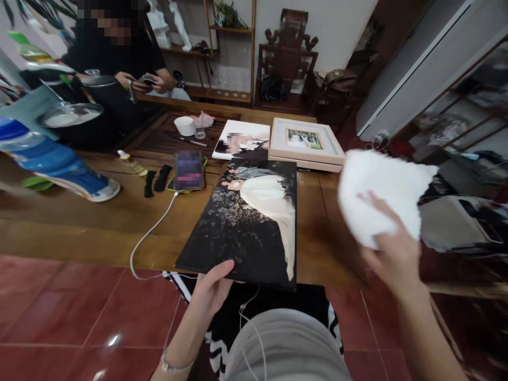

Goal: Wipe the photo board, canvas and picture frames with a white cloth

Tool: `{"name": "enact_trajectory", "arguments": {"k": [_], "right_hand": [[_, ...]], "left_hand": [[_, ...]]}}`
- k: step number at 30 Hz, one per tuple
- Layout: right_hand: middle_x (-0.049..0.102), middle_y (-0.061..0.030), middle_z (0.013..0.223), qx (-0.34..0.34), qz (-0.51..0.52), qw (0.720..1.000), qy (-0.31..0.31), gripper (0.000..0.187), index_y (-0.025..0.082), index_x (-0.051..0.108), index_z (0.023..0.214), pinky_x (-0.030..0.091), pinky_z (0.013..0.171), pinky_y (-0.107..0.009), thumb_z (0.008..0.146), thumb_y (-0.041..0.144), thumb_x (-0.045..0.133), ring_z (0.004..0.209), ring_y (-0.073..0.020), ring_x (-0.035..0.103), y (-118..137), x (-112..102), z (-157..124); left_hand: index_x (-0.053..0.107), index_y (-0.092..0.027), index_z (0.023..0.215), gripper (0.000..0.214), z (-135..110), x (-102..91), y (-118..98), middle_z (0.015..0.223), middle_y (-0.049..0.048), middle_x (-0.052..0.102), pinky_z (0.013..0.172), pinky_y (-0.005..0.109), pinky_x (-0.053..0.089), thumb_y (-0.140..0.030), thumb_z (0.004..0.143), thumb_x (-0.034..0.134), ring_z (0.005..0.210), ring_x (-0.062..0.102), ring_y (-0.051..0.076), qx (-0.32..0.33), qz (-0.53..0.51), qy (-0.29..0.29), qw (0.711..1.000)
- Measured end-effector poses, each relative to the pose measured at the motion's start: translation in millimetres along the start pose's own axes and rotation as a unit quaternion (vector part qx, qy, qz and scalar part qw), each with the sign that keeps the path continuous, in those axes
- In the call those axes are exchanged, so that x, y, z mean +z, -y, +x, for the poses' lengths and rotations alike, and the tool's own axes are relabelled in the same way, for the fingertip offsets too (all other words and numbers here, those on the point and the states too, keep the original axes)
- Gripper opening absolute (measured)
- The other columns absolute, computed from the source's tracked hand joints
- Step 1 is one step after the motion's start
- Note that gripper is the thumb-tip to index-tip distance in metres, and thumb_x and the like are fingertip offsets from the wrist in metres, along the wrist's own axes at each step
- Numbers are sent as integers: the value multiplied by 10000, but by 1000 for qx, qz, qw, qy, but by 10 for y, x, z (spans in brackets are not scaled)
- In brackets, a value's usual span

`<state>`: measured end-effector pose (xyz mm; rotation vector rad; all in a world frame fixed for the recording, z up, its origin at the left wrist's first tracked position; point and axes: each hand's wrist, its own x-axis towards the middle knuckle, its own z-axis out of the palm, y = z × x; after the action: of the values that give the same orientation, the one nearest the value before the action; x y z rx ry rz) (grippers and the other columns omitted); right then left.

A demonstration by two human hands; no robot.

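A large dark photo print (246, 222) lies on the wooden table (79, 211), its near edge overhanging toward me. My left hand (210, 291) grips that near edge at its lower left corner, thumb on top. My right hand (391, 248) is raised to the right of the print and is closed on a white cloth (381, 190), held above the table's right end and apart from the print.
Beyond the print lie a second photo (242, 138) and a framed picture (305, 143). A phone (188, 170) with a white cable, a white cup (184, 126) and a blue bottle (55, 164) sit on the left. Another person (119, 58) sits opposite with a phone.
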<state>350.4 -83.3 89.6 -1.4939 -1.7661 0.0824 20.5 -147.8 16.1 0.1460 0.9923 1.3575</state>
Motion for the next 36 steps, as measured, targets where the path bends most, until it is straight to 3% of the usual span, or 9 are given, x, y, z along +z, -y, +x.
{"name": "enact_trajectory", "arguments": {"k": [3,5,8,10,13,20,25,29,36], "right_hand": [[556,-23,1412,-206,-16,945,256,247,272,645,779,365,1104,-654,759,56,527,1348,-320,458,-14,112,-69],[519,-42,1445,-220,-17,912,345,181,268,685,904,408,1088,-629,818,139,591,1364,-322,434,29,157,-36],[633,-31,1323,-195,19,878,436,80,285,730,848,486,1047,-540,828,357,700,1311,-317,504,200,109,185],[716,1,1174,-194,62,877,435,221,295,727,738,504,1029,-490,902,383,608,1227,-278,592,363,83,446],[704,0,1193,-205,52,925,315,236,286,724,821,454,1046,-511,918,423,558,1187,-288,613,599,274,951],[640,-157,1238,-288,-116,890,335,345,150,586,1213,427,941,-492,908,306,549,1120,-359,572,768,1735,2106],[376,-267,1501,-308,-206,835,408,913,76,347,1462,279,1070,-597,765,522,734,1350,-465,354,711,2528,2519],[396,-250,1499,-312,-234,802,452,881,91,385,1453,319,1051,-598,790,596,671,1323,-446,411,661,2758,2647],[562,-248,1330,-370,-265,769,449,742,86,328,1483,432,957,-480,876,412,604,1169,-384,556,708,2765,2569]], "left_hand": [[741,-155,726,254,34,53,-15,693,21,745,638,304,643,-132,514,879,654,728,226,17,-15,-29,999],[749,-155,765,299,33,108,-28,681,9,739,602,262,635,-101,498,872,632,719,201,31,-29,-47,998],[754,-161,834,377,17,176,-37,692,-6,738,572,224,625,-70,483,855,644,718,188,48,-46,-70,995],[752,-162,860,393,15,191,-27,700,-9,738,569,234,629,-74,491,852,645,715,187,51,-47,-76,995],[744,-181,942,439,30,173,9,765,-10,749,591,274,643,-90,526,852,695,722,202,60,-39,-71,995],[705,-208,1089,558,126,190,43,825,-11,752,591,266,640,-155,562,881,704,720,193,81,-14,-60,995],[681,-209,1134,614,165,248,-12,870,15,754,556,225,617,-223,562,906,747,726,207,89,-3,-90,992],[662,-221,1164,657,154,252,-55,880,11,749,581,224,615,-235,557,913,727,720,194,97,-1,-122,988],[654,-250,1201,651,144,250,-61,904,4,744,580,223,613,-239,595,893,707,711,177,87,-11,-135,987]]}}
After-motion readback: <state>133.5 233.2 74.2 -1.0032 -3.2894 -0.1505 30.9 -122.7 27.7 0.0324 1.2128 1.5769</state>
